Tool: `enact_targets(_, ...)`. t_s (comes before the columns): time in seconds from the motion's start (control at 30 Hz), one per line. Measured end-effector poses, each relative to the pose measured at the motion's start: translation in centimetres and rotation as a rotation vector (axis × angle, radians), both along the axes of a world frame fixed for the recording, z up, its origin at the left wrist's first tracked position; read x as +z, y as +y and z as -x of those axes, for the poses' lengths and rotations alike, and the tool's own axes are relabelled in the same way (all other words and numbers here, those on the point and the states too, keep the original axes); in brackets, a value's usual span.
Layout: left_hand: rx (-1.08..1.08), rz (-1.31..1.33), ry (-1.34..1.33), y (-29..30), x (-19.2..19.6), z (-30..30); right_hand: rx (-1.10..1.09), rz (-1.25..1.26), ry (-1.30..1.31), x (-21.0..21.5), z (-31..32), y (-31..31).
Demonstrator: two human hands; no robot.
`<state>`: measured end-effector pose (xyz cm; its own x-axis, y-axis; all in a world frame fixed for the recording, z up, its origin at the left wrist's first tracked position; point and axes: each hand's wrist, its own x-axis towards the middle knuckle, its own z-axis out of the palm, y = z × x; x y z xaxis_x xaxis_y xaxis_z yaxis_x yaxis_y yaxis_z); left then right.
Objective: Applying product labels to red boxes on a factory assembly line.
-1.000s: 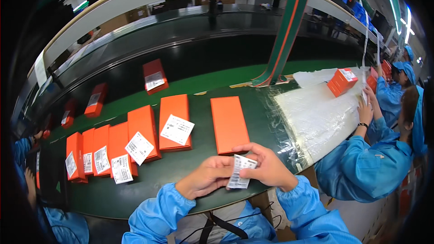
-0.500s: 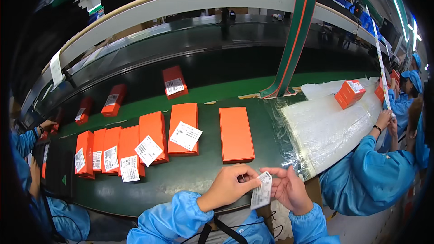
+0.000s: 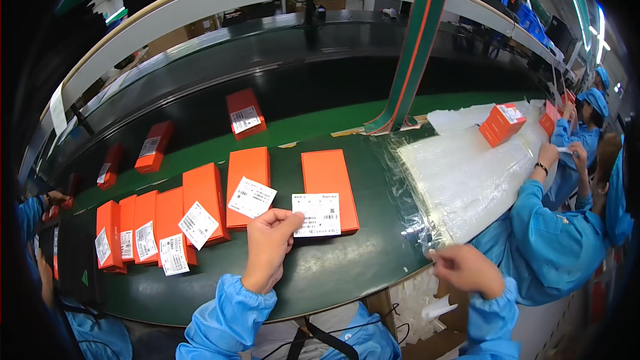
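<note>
My left hand (image 3: 270, 247) pinches the left edge of a white printed label (image 3: 317, 215) and holds it against the near end of a plain orange box (image 3: 325, 173) on the dark green belt (image 3: 333, 273). My right hand (image 3: 469, 271) hangs off the belt's near right edge, with its fingers curled and nothing clearly in them. To the left of the plain box lies a row of several orange boxes (image 3: 200, 193), each with a white label; the nearest of them (image 3: 248, 167) carries its label (image 3: 251, 197) askew.
Clear plastic sheets (image 3: 467, 173) cover the belt's right end, with an orange box (image 3: 501, 123) on them. A person in a blue coat (image 3: 560, 233) works there. Labelled orange boxes (image 3: 244, 112) ride the far belt. A green and orange post (image 3: 410, 53) stands behind.
Both hands held the label close to my body before. Now my left hand alone has carried it forward onto the plain orange box, and my right hand has let go and dropped to the right.
</note>
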<state>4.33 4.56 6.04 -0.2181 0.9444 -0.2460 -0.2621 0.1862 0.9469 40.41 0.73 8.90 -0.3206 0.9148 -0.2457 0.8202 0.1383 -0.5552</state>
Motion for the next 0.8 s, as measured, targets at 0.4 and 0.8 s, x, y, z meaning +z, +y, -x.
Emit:
enact_targets(0.4, 0.088, 0.036, -0.004, 2.0, -1.4, -3.7, -0.182, 0.043, 0.982, -8.0, 13.3, 11.9)
enact_targets(0.8, 0.063, 0.062, 0.072, 2.8, -1.3, -3.7, -0.171, 0.076, 1.021, -8.5, 12.9, 11.8)
